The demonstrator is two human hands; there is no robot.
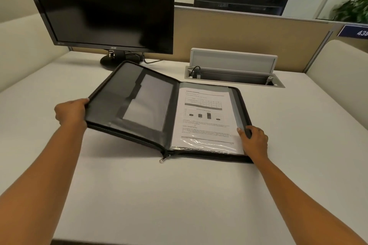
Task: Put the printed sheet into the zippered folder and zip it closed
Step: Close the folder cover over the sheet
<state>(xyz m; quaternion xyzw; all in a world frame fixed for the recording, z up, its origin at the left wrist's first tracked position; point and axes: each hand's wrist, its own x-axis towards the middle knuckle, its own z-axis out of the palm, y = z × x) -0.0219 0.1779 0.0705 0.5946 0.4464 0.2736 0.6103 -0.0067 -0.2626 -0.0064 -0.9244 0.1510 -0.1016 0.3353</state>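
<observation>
A black zippered folder (119, 103) lies open on the white desk. The printed sheet (203, 119), with a table, a bar chart and text, rests inside the right half under a clear plastic sleeve. My left hand (70, 112) grips the outer edge of the left cover, which is lifted off the desk and tilted up. My right hand (253, 140) holds the right edge of the folder near its front corner, thumb on the inside. The metal zipper pull (163, 159) hangs at the front of the spine.
A dark monitor (103, 6) stands on its base (117, 59) just behind the folder's left cover. An open cable box with a raised lid (233, 61) sits behind the right half. A beige partition (249, 34) closes the desk's far side.
</observation>
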